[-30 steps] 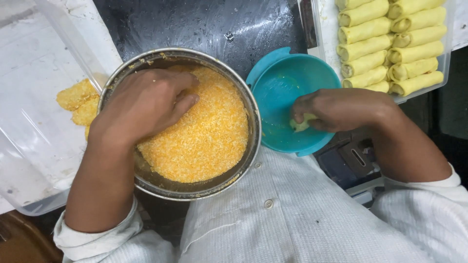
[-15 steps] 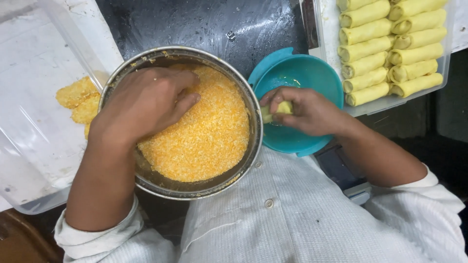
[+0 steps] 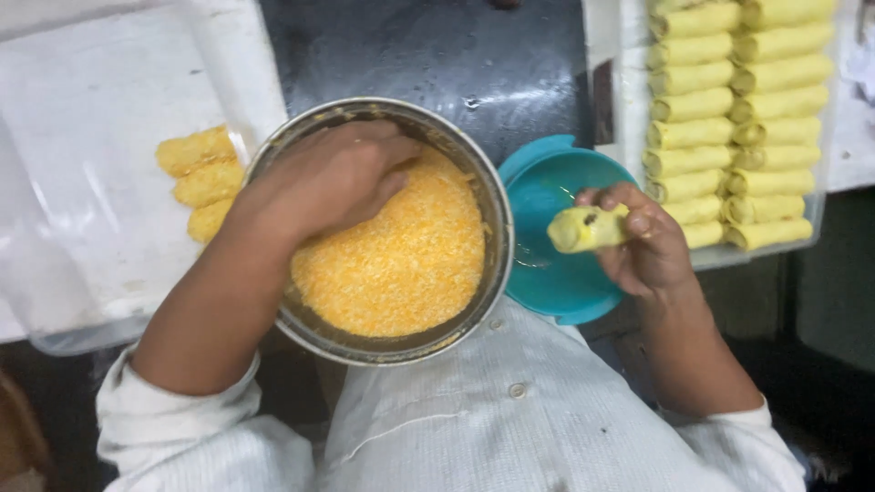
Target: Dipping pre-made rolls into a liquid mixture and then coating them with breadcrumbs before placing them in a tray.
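Two hands are seen at work from above. The left hand (image 3: 333, 178) is laid palm down in the metal bowl (image 3: 474, 182), its fingers curled into the orange breadcrumbs (image 3: 401, 264); what is gripped beneath them cannot be told. A pale yellow roll (image 3: 583, 228) is pinched in the fingers of the right hand (image 3: 652, 241) and is held above the teal bowl (image 3: 547, 273), just beside the metal bowl. Three crumbed pieces (image 3: 200, 178) are laid in the clear tray (image 3: 91, 137) at the left. Rows of uncoated rolls (image 3: 729, 118) are stacked in a second tray (image 3: 629, 91) at the right. Both trays are set on the dark tabletop (image 3: 419, 55).
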